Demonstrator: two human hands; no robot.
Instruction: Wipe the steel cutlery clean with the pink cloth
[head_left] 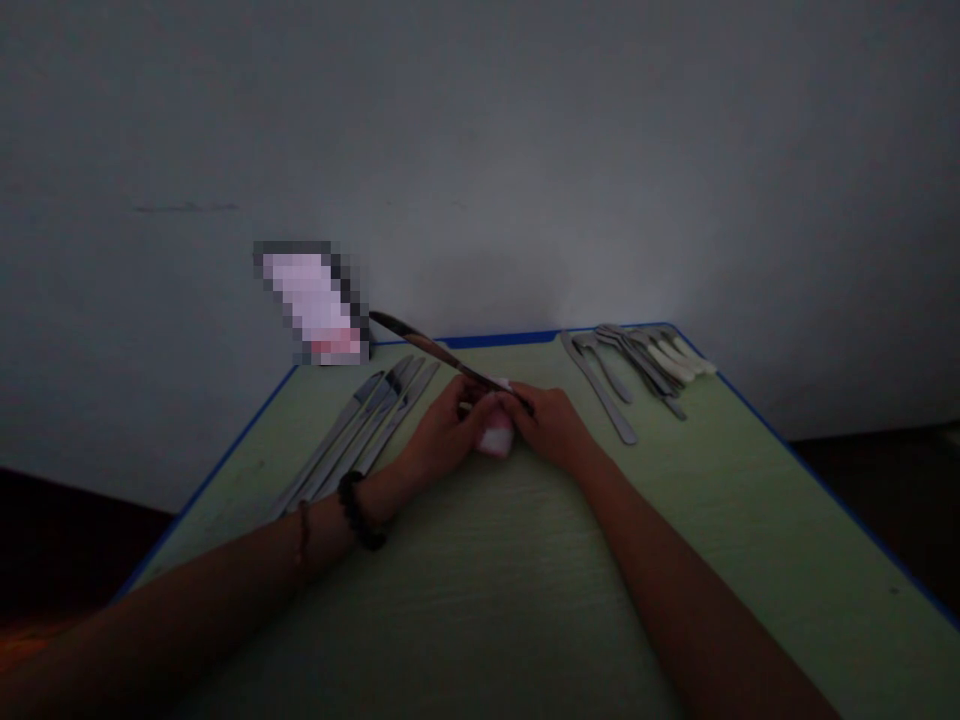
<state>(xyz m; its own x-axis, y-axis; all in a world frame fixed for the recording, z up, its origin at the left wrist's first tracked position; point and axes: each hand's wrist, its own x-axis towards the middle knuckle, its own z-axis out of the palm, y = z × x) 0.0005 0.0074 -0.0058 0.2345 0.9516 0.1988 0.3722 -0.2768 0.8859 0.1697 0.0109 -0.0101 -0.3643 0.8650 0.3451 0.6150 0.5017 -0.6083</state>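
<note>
A table knife [420, 340] slants over the table, its blade up to the left and its other end at my right hand [553, 420]. The fingers of that hand are closed round the knife's lower end. My left hand [444, 428] is closed on a pink and white cloth [495, 440], which hangs between the two hands under the knife. Both thumbs press close to the cloth, and my fingers hide part of it and of the knife.
Several knives [367, 420] lie side by side left of my hands. On the right are a fork or spoon [600, 390], piled metal cutlery [641, 360] and white-handled pieces [679, 360]. A blurred-out phone-like screen [311, 300] leans at the back left. The green table [525, 580] meets a wall [480, 150].
</note>
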